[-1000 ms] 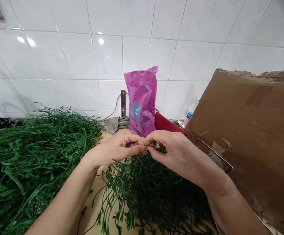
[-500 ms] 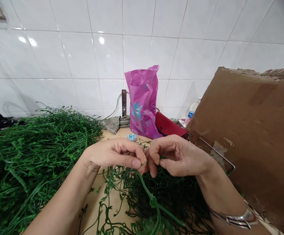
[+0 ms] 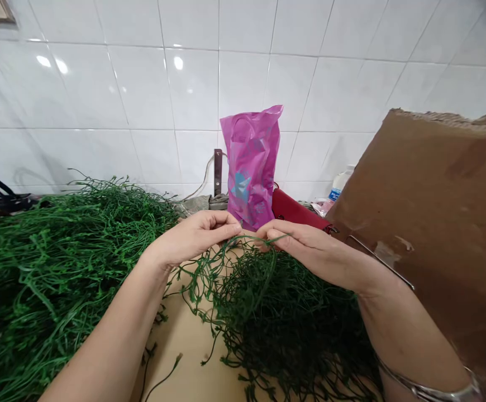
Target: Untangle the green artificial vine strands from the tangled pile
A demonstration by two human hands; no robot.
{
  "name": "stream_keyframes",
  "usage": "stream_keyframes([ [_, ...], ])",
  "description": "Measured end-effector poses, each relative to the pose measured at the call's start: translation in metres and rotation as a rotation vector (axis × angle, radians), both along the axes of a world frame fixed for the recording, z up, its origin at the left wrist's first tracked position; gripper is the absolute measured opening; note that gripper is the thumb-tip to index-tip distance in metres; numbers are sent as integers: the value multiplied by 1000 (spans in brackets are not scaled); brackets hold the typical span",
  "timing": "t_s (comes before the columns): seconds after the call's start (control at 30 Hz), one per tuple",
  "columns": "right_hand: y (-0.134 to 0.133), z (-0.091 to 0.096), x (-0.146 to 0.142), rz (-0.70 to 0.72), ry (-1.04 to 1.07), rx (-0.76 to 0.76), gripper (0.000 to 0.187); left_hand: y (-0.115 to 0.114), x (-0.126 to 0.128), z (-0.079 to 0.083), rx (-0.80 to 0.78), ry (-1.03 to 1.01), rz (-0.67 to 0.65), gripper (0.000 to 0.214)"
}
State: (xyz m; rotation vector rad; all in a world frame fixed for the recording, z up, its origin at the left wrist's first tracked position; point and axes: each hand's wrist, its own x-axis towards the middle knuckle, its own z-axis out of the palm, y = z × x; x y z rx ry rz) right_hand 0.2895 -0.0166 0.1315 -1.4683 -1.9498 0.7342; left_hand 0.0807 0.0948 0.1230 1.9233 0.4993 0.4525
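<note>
Thumb and fingertips of my left hand [image 3: 203, 237] are pinched at the left end of a thin green plastic stem [image 3: 249, 238]. My right hand [image 3: 310, 248] has its thumb pressed against flattened fingers, with the stem passing between them. The stem runs roughly level from one hand to the other. Beneath both hands lies a dark green tangle of similar branched artificial stems [image 3: 276, 318]. What my left fingertips press on exactly is too small to make out.
A larger heap of green stems [image 3: 79, 251] covers the left side of the table [image 3: 184, 346]. Behind my hands stand a purple plastic bag [image 3: 253, 167] and a red purse [image 3: 295, 209] against the tiled wall. A cardboard box [image 3: 436, 212] with a metal wire [image 3: 383, 265] is at right.
Both hands have risen and moved slightly apart. The stem that hung down diagonally now stretches across between them. My right fingers are straighter, and the view has shifted a little.
</note>
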Motion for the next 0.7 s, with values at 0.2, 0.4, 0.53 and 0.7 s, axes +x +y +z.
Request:
stream_keyframes([
  [0.2,6,-11,3,208,194,-112,30,-2,-2,3,-40,-18,75,34],
  [0.4,5,-9,1,113,300,-147,17,3,-12,7,101,95,102,33],
  [0.53,7,-6,-2,32,287,-116,28,3,-22,14,162,161,101,35],
  [0.7,8,-4,5,24,205,-115,28,1,-25,17,80,101,54,35],
])
